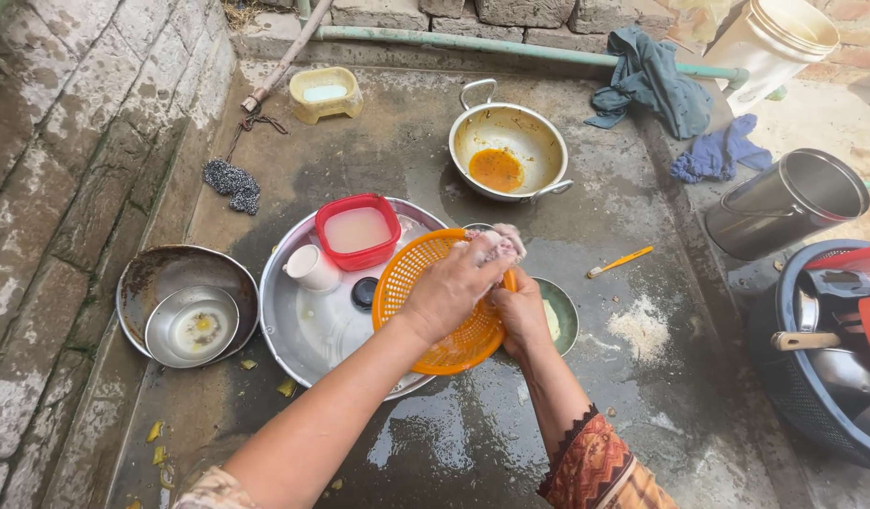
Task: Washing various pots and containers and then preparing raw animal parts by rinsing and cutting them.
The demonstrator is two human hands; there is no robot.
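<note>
Centre frame: orange strainer (441, 311) tilted on edge, gripped at right rim by right hand (521, 316). Left hand (451, 290) nearer, fingers closed, apparently on soapy scrubber (499, 243) at upper rim.

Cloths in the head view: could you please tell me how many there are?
2. A dark teal cloth hangs over the green pipe at the top right; a blue cloth lies just below it, beside the steel pot. Others may be hidden out of frame.

Bare wet floor (472, 434) open near body; big steel tray (303, 330) crowds left; blue basket (793, 396) blocks right.
</note>
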